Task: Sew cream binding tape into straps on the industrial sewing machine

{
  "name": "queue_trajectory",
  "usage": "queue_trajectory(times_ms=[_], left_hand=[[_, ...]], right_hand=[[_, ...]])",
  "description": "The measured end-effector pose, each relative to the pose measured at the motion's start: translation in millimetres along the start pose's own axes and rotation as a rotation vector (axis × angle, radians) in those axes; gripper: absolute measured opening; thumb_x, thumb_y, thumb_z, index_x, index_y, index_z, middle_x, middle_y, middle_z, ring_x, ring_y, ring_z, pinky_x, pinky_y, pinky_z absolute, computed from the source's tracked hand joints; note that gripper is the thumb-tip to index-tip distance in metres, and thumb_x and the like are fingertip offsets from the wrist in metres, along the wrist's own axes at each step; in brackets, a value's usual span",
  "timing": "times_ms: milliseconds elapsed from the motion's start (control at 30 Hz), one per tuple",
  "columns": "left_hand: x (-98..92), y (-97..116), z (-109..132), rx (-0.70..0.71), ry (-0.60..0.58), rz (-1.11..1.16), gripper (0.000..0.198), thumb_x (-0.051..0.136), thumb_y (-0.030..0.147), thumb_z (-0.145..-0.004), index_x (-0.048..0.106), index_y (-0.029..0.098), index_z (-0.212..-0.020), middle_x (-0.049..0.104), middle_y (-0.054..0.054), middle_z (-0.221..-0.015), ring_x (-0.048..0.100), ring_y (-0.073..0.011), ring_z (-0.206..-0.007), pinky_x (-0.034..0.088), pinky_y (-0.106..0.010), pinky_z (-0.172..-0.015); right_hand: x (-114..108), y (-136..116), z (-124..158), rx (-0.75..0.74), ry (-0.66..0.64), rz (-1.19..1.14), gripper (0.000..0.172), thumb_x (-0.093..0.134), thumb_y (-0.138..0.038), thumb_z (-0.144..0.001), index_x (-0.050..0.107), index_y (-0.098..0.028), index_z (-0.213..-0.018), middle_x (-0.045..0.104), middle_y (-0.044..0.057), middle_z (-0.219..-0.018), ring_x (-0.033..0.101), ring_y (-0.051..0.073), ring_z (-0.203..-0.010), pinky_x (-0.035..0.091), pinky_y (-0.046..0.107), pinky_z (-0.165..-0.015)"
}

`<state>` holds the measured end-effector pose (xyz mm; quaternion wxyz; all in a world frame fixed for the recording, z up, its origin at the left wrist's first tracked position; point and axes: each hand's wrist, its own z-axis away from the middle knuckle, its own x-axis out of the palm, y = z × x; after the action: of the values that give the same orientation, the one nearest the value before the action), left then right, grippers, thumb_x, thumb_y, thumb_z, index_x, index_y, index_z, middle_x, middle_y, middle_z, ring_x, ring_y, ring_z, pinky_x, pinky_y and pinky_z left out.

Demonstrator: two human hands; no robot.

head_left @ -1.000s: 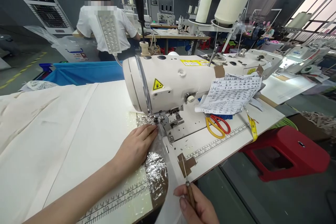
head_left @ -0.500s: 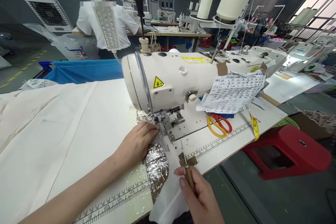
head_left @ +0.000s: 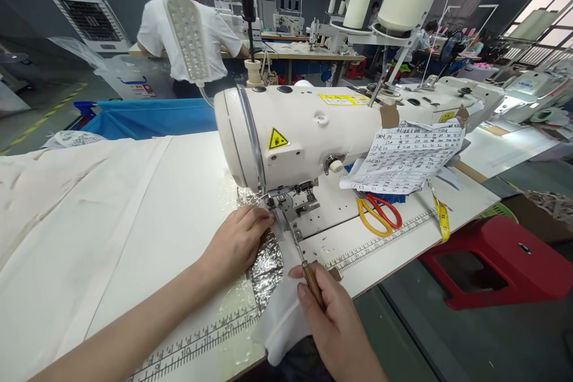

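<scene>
My right hand (head_left: 329,310) grips the wooden handle of an awl (head_left: 312,283), its thin metal shaft pointing up and left to the sewing machine's presser foot area. Close to the needle, my left hand (head_left: 239,237) has its fingers bent and pressed together on a piece of white fabric (head_left: 286,313). The fabric runs from under the machine down over the table's front edge. Beneath the left hand lies a shiny, clear-taped patch (head_left: 267,274). The white sewing machine (head_left: 290,125) stands over the work, and its needle is hard to make out.
Red-and-yellow-handled scissors (head_left: 379,215), a handwritten sheet (head_left: 405,158) and a yellow tape measure (head_left: 442,221) are at the right. White cloth (head_left: 67,209) covers the table's left side. A red stool (head_left: 505,262) stands beside the table. A co-worker (head_left: 192,36) sits behind.
My right hand has moved slightly up and left, bringing the awl tip close to the presser foot. The left hand stays beside the needle; the view has shifted a little.
</scene>
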<state>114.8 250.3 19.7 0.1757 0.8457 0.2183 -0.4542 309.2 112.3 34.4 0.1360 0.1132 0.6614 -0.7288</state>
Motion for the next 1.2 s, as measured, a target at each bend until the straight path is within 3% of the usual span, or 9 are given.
queue_trajectory(times_ms=[167, 333, 533, 867, 1000, 1200], left_hand=[[0.4, -1.5, -0.2, -0.051, -0.009, -0.043, 0.038, 0.041, 0.004, -0.091, 0.062, 0.013, -0.120, 0.064, -0.014, -0.111, 0.058, -0.0275, -0.103, 0.056, -0.043, -0.081], [-7.4, 8.5, -1.2, 0.004, 0.052, 0.021, 0.032, 0.041, 0.003, -0.092, 0.061, 0.012, -0.115, 0.065, -0.011, -0.102, 0.059, -0.0219, -0.093, 0.054, -0.036, -0.078], [-5.1, 11.9, 0.1, 0.015, 0.011, -0.027, 0.026, 0.041, 0.009, -0.095, 0.062, 0.010, -0.110, 0.066, -0.012, -0.103, 0.060, -0.0232, -0.093, 0.053, -0.037, -0.074], [-1.9, 6.8, -1.1, -0.038, -0.036, -0.132, 0.029, 0.041, 0.013, -0.093, 0.064, 0.008, -0.110, 0.065, -0.015, -0.107, 0.059, -0.0264, -0.095, 0.055, -0.040, -0.076], [-0.2, 6.5, -0.4, -0.060, -0.046, -0.136, 0.031, 0.041, 0.015, -0.094, 0.065, 0.009, -0.113, 0.064, -0.015, -0.109, 0.059, -0.0272, -0.097, 0.056, -0.042, -0.078], [2.3, 2.1, -3.4, -0.083, -0.061, -0.059, 0.033, 0.042, 0.013, -0.092, 0.065, 0.006, -0.114, 0.062, -0.017, -0.109, 0.059, -0.0264, -0.097, 0.057, -0.041, -0.083]], right_hand=[[0.5, -5.8, -12.4, -0.021, 0.002, 0.047, 0.027, 0.041, -0.034, -0.099, 0.062, -0.021, -0.110, 0.059, 0.000, -0.080, 0.055, 0.020, -0.073, 0.043, 0.028, -0.066], [1.0, -8.2, -21.5, -0.045, -0.002, 0.058, 0.027, 0.041, -0.035, -0.099, 0.061, -0.020, -0.110, 0.055, -0.002, -0.075, 0.049, 0.017, -0.064, 0.036, 0.026, -0.057], [4.9, -10.3, -28.3, -0.101, 0.041, 0.023, 0.026, 0.043, -0.032, -0.099, 0.063, -0.018, -0.108, 0.055, -0.003, -0.071, 0.048, 0.015, -0.059, 0.036, 0.026, -0.055], [6.7, -11.5, -33.8, -0.154, 0.030, 0.093, 0.026, 0.042, -0.028, -0.099, 0.063, -0.018, -0.111, 0.067, 0.002, -0.082, 0.063, 0.019, -0.072, 0.046, 0.028, -0.065], [8.6, -9.6, -32.7, -0.263, 0.015, 0.103, 0.024, 0.041, -0.028, -0.101, 0.062, -0.018, -0.107, 0.069, 0.003, -0.082, 0.066, 0.019, -0.073, 0.047, 0.027, -0.063], [17.2, -20.0, -32.9, -0.614, 0.024, 0.152, 0.024, 0.042, -0.017, -0.097, 0.062, -0.014, -0.111, 0.064, 0.003, -0.079, 0.059, 0.016, -0.064, 0.043, 0.026, -0.059]])
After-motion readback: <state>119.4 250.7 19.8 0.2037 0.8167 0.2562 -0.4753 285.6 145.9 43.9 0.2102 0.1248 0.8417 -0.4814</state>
